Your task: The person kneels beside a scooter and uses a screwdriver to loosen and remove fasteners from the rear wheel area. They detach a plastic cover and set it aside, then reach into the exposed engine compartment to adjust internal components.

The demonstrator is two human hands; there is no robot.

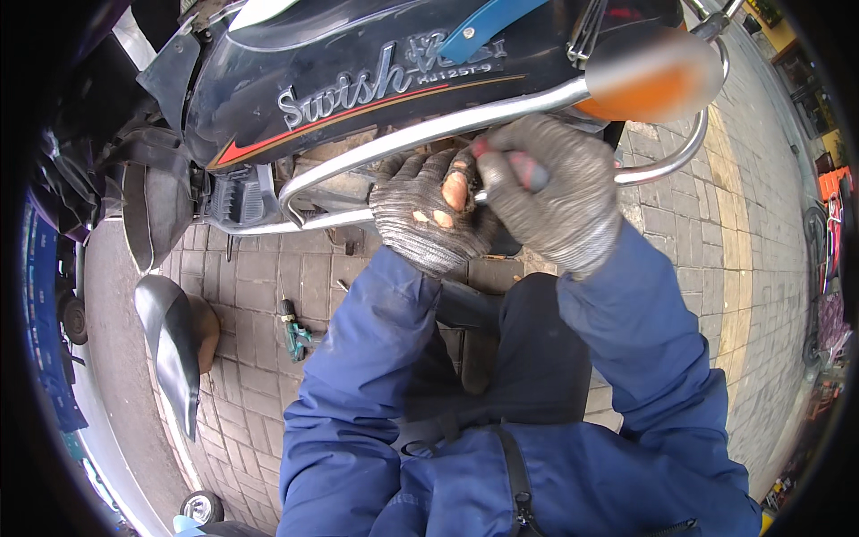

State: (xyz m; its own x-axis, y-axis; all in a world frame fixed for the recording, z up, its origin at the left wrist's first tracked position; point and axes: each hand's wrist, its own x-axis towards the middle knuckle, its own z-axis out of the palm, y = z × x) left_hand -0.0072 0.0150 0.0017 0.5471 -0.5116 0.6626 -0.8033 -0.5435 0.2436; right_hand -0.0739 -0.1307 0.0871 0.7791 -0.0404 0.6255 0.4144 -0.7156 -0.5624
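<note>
A scooter's dark side panel (259,80) fills the top of the view, with a chrome guard rail (403,139) running along it. Both my hands wear worn grey knit gloves and meet at the rail. My left hand (429,210) is closed over the lower bar area, bare skin showing through holes in its glove; what its fingers grip is hidden. Just right of it, my right hand (559,192) is wrapped around a red-and-grey handle (528,170), partly covered by the fingers. The far end of that tool cannot be made out.
On the brick paving (250,268) to the left lie a teal cordless drill (293,333) and a curved dark panel (170,345). A small wheel (202,507) shows at the lower left. An orange lamp (640,94) juts out at the rail's right end.
</note>
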